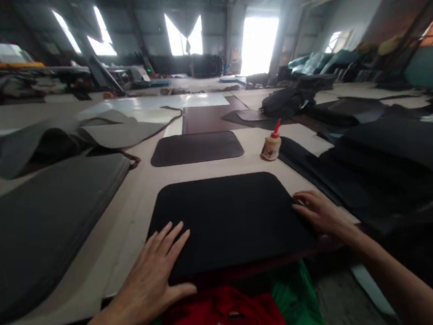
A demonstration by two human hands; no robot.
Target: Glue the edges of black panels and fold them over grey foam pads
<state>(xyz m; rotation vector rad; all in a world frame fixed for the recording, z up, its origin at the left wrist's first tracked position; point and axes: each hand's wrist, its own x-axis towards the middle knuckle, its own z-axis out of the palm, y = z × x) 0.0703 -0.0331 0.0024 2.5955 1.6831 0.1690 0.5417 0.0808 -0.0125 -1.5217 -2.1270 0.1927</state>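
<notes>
A black rounded-corner sheet point(225, 218) lies flat at the table's near edge in front of me. My left hand point(154, 270) rests open on its left side, fingers spread over the surface and thumb near the front edge. At the sheet's right edge, my right hand point(316, 211) is closed, its bent fingers and thumb pinching the border. Farther back lies a dark brown rounded-corner sheet point(197, 148). To its right stands a small glue bottle point(271, 148) with a red pointed nozzle, its body stained.
Stacked dark grey sheets point(53, 214) occupy the left of the pale table point(130, 222). Black folded material point(392, 161) is piled on the right. Curled grey sheets point(113, 129) lie at back left, and a black bag-like bundle point(282, 103) at back right.
</notes>
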